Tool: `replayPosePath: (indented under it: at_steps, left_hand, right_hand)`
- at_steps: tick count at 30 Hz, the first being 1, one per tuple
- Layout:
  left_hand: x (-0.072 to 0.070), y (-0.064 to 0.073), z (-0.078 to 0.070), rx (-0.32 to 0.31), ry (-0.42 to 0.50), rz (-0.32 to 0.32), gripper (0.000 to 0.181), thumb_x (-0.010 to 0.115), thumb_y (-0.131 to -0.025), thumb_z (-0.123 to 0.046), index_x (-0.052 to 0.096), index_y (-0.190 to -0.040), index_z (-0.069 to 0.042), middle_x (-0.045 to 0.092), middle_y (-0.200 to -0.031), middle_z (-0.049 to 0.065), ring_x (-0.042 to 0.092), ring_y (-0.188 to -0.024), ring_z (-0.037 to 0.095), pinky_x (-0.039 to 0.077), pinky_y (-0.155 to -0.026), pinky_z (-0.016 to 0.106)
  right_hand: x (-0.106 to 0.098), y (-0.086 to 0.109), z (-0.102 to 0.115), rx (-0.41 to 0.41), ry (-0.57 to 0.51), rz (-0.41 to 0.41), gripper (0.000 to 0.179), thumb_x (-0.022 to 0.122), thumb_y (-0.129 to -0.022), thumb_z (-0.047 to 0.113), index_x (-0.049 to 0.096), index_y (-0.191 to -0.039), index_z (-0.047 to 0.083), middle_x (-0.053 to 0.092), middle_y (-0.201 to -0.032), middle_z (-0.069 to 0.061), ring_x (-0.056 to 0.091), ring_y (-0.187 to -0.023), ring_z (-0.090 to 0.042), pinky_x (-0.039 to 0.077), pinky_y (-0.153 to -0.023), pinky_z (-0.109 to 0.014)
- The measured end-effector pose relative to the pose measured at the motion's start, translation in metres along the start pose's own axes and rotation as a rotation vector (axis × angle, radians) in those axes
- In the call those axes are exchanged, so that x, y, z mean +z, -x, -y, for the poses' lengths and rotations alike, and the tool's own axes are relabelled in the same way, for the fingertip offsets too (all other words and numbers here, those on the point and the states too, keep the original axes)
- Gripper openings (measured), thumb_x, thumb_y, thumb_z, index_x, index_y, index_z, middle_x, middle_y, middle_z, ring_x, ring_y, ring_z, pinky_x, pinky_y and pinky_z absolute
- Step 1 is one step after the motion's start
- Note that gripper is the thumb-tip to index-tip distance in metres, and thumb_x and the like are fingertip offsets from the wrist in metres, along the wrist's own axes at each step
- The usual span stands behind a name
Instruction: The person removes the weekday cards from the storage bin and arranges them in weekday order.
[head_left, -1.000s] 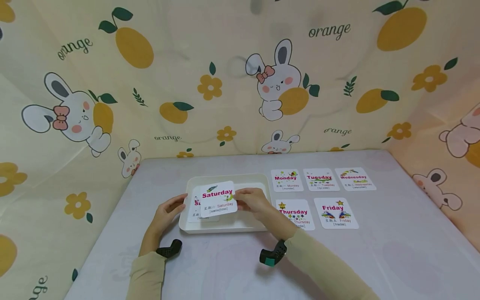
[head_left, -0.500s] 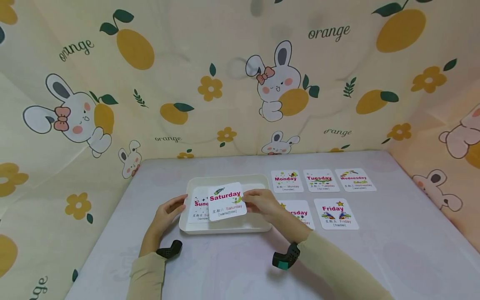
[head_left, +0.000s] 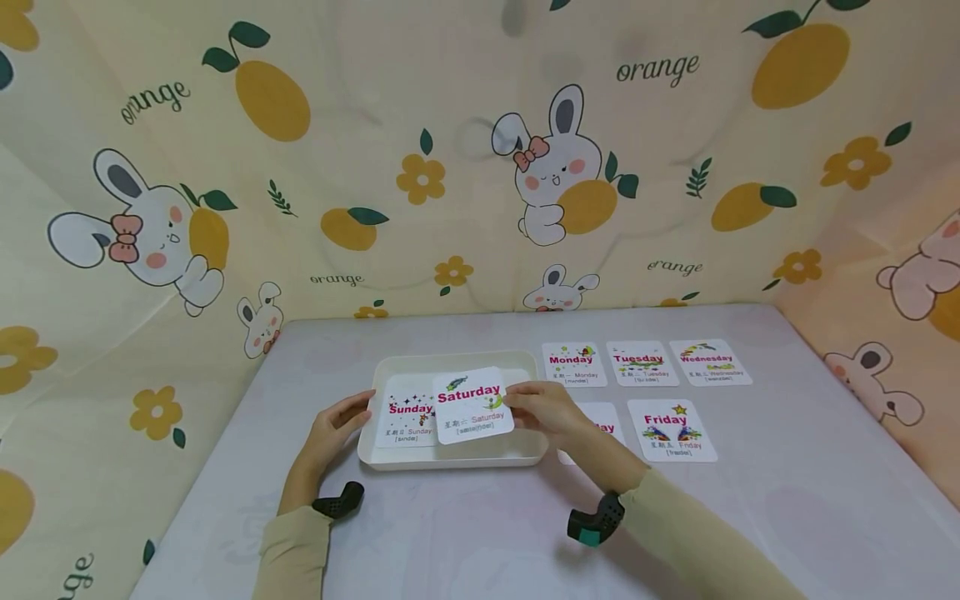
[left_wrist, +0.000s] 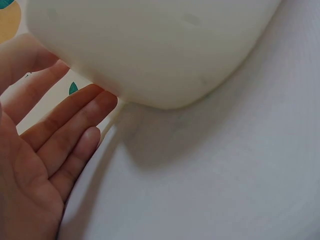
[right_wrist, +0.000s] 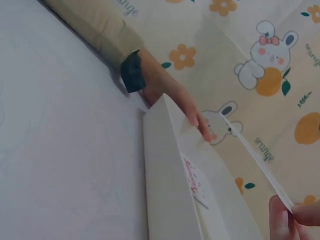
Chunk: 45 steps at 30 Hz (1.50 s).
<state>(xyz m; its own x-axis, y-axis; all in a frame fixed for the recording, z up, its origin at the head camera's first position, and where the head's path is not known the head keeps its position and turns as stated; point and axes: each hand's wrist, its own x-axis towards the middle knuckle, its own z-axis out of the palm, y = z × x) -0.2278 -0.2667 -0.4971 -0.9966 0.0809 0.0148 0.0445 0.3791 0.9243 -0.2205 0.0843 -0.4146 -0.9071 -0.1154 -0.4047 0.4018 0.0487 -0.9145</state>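
Observation:
My right hand [head_left: 553, 408] pinches the right edge of a white Saturday card [head_left: 472, 408], with the thumb and fingers on opposite faces. The card is held tilted above a shallow white tray [head_left: 457, 461]. Under it, a Sunday card [head_left: 407, 410] lies in the tray's left part, its right side covered in the head view. The right wrist view shows the held card [right_wrist: 257, 160] almost edge-on, clear of the tray. At the tray's left end, my left hand [head_left: 330, 433] touches the outer wall with extended fingers [left_wrist: 95, 107].
Behind and right of the tray lie Monday [head_left: 573, 365], Tuesday [head_left: 642, 364] and Wednesday [head_left: 710, 362] cards in a row. Nearer are a Friday card [head_left: 672, 431] and another card [head_left: 602, 414], partly covered by my right arm. A printed curtain [head_left: 450, 108] stands behind the table.
My right hand has drawn the Saturday card rightward across the tray, uncovering more of the Sunday card. My left hand has stayed at the tray's left end.

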Motion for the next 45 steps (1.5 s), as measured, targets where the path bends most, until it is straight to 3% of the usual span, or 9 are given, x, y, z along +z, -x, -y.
replayPosePath:
  at_steps: [18,45]
  left_hand:
    - [-0.001,0.0,0.001,0.014,0.018,0.004,0.046,0.06,-0.095,-0.023,0.052,-0.137,-0.006,0.053,-0.143,0.017,0.056,-0.109,-0.006,0.041,-0.09,0.003]
    - [-0.001,-0.001,0.004,0.012,0.012,0.007,0.046,0.06,-0.095,-0.025,0.052,-0.137,-0.006,0.052,-0.143,0.017,0.054,-0.107,-0.01,0.041,-0.09,0.003]
  right_hand:
    - [-0.037,0.008,0.002,-0.015,0.026,-0.004,0.034,0.062,-0.092,0.009,0.057,-0.122,-0.006,0.065,-0.083,0.004,0.059,-0.069,-0.005,0.051,-0.063,-0.014]
    - [-0.09,0.024,0.001,0.001,0.118,-0.009,0.037,0.059,-0.095,0.016,0.054,-0.126,-0.004,0.066,-0.091,0.004,0.061,-0.076,-0.007,0.05,-0.067,-0.016]
